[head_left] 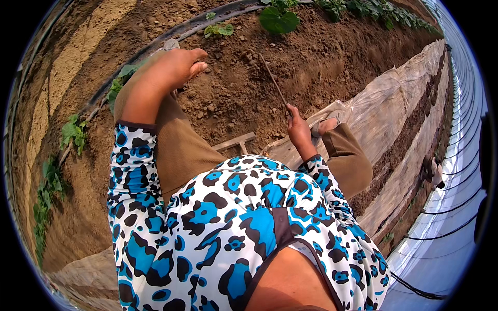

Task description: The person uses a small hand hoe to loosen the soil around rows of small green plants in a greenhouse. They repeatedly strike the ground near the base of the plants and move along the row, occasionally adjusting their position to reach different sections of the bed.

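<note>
My right hand is closed around the near end of a thin stick. The stick slants up and to the left, and its far end reaches the loose brown soil. Over my bent left knee, my left hand hangs with thumb and forefinger apart. Nothing shows between them, though the palm is turned from view. A small yellowish-green seedling grows beyond the left hand. Farther right stands a plant with a large round green leaf.
A dark irrigation hose curves along the plant row. Between my legs lies a T-shaped wooden piece. Crumpled plastic film covers ground at the right, near my sandalled right foot. Ribbed greenhouse sheeting rises beyond. Leafy plants line the left.
</note>
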Action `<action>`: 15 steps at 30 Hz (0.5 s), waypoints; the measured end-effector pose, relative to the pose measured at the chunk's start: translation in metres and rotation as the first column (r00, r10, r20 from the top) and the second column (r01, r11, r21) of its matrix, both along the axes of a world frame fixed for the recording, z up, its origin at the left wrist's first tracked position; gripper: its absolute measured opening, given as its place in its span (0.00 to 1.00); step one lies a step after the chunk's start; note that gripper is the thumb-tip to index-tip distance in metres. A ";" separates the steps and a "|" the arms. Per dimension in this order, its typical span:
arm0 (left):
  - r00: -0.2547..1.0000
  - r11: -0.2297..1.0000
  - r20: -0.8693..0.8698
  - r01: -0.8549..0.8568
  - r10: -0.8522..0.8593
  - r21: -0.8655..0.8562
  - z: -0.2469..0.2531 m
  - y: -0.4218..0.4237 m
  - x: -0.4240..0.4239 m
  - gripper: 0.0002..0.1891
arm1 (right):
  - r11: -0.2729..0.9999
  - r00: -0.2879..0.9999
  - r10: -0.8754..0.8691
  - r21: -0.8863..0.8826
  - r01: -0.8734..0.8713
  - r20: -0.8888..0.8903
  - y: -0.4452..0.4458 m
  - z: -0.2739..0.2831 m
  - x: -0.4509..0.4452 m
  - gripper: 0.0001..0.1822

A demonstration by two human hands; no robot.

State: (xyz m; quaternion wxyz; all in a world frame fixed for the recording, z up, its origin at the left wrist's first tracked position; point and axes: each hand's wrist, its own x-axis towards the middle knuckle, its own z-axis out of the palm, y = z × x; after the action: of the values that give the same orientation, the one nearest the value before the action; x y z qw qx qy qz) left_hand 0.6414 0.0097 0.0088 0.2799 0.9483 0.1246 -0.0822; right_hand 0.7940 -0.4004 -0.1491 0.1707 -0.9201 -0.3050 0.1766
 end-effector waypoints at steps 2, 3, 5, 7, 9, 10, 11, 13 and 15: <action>1.000 1.000 -0.017 0.000 0.000 -0.009 -0.002 -0.002 0.005 0.21 | 0.999 1.000 -0.017 -0.032 0.017 -0.019 -0.005 0.001 0.000 0.24; 1.000 1.000 -0.024 -0.003 0.003 -0.013 0.000 -0.001 0.003 0.21 | 1.000 1.000 -0.001 0.011 0.001 -0.006 -0.002 0.007 -0.003 0.25; 0.999 1.000 -0.039 -0.005 0.004 -0.026 0.002 -0.002 0.001 0.21 | 0.995 1.000 0.022 0.092 -0.024 0.021 0.002 0.023 -0.009 0.25; 1.000 1.000 -0.015 0.007 -0.007 -0.019 0.001 -0.002 0.001 0.21 | 0.998 0.999 0.002 0.062 -0.004 0.032 -0.010 0.024 -0.014 0.24; 1.000 1.000 -0.011 0.010 -0.010 -0.010 0.000 -0.003 0.000 0.21 | 0.999 1.000 -0.027 -0.041 0.027 0.005 -0.021 0.018 -0.018 0.24; 1.000 1.000 -0.019 0.008 -0.008 -0.006 0.001 -0.003 0.000 0.21 | 0.992 0.999 -0.023 -0.122 0.019 -0.030 -0.023 0.017 -0.017 0.23; 1.000 1.000 -0.028 0.005 -0.005 -0.001 0.001 -0.003 0.000 0.21 | 0.997 1.000 -0.007 -0.078 0.006 -0.013 -0.026 0.018 -0.018 0.23; 1.000 1.000 -0.002 0.026 -0.026 0.001 -0.001 -0.002 0.001 0.21 | 0.999 1.000 0.026 0.020 -0.026 0.015 -0.025 0.021 -0.024 0.23; 1.000 1.000 -0.005 0.013 -0.013 -0.017 -0.002 -0.001 0.001 0.21 | 0.997 1.000 -0.020 0.072 0.019 0.018 -0.023 0.033 -0.040 0.24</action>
State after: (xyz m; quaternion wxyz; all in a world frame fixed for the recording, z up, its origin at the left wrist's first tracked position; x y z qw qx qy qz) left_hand 0.6422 0.0082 0.0069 0.2871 0.9466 0.1183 -0.0874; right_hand 0.7544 -0.4238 -0.1163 0.2028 -0.9179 -0.3037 0.1553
